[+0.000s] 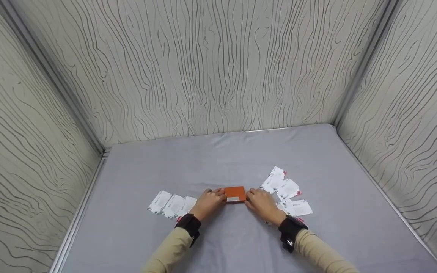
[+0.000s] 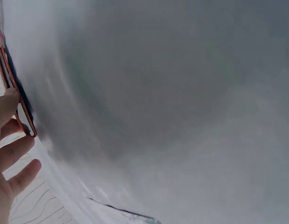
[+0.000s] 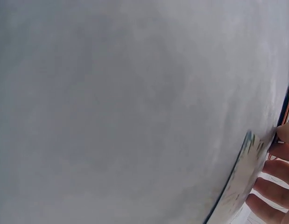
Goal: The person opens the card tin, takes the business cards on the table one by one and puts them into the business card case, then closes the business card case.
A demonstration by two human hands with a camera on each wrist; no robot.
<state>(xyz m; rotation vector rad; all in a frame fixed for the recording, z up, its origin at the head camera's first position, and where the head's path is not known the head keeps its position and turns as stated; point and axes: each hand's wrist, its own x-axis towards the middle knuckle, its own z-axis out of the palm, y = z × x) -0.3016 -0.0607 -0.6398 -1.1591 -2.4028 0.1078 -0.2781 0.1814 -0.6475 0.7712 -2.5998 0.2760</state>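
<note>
Because two hands flank it, I spot the small orange case (image 1: 235, 192) at once, its white label (image 1: 233, 199) toward six o'clock; whether it rests on the grey cloth (image 1: 222, 163) or just above it, I cannot tell. At its nine o'clock end the left hand (image 1: 209, 201) pinches the edge, and at three o'clock the right hand (image 1: 263, 205) grips the opposite edge with bent fingers. The left wrist view shows two thin orange edges with a narrow gap, so I'd judge the step in hand to be steadying or working the case from both ends; the next move probably calls for even, gentle pressure. Farther out, a row of white cards (image 1: 174, 206) lies between eight and nine o'clock, and a looser spread of cards (image 1: 287, 188) runs from two to four.
</note>
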